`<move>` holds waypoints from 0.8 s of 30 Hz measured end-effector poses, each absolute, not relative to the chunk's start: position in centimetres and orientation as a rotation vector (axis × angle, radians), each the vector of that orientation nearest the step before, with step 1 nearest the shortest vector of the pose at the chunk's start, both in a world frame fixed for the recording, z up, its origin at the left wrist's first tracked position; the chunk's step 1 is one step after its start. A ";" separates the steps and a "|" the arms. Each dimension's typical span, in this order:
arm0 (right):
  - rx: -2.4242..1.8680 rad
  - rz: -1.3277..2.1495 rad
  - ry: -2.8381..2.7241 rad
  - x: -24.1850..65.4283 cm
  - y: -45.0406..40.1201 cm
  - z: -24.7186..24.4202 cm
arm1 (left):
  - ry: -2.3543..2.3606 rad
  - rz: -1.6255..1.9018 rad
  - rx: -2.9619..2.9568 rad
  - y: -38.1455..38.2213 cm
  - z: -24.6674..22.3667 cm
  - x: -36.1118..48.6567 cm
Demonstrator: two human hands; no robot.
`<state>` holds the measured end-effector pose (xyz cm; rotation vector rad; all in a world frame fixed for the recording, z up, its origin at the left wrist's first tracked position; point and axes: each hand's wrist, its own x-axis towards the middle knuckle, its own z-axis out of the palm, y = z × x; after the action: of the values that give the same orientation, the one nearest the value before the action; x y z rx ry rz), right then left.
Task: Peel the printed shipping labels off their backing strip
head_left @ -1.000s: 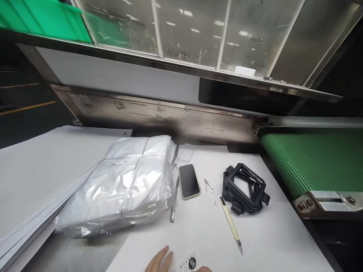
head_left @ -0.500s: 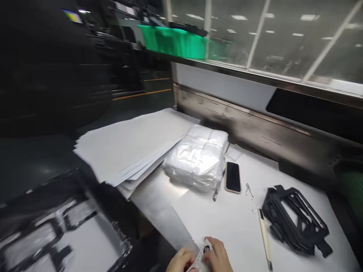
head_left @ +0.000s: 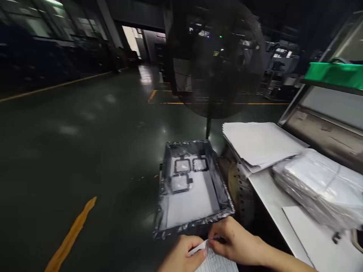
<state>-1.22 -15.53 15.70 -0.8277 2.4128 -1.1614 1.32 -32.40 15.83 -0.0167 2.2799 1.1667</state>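
Label sht (head_left: 217, 262) in 2 hands (head_left: 235, 240)

Left hand (head_left: 183, 255) and right hand (head_left: 235, 241) pinch a paper sheet (head_left: 215, 261) near a black-rimmed tray (head_left: 193, 225).

Printed sheet (head_left: 217, 261) cut off by bottom edge, far machines (head_left: 280, 64) blurred
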 end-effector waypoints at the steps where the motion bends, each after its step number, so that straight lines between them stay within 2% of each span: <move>1: -0.905 -1.123 2.393 -1.8 -17.9 16.4 | 2.310 1.194 -0.063 -34.6 16.5 1.6; 6: -1.352 -0.904 2.218 -4.3 -27.5 20.0 | 2.427 1.293 -0.272 -43.1 19.6 3.4; 14: -1.811 -0.697 1.913 -5.9 -38.8 23.6 | 2.505 1.363 -0.395 -51.1 22.8 5.4; 19: -1.888 -0.751 1.684 -6.3 -45.6 23.3 | 2.624 1.375 -0.594 -55.2 23.2 6.9; 24: -1.785 -0.761 1.375 -5.9 -53.4 22.6 | 2.702 1.313 -0.935 -58.8 23.0 9.0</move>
<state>-5.88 -53.41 22.60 -1.7850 1.3749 -0.7615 8.97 -58.84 23.02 -0.9352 2.7020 1.3127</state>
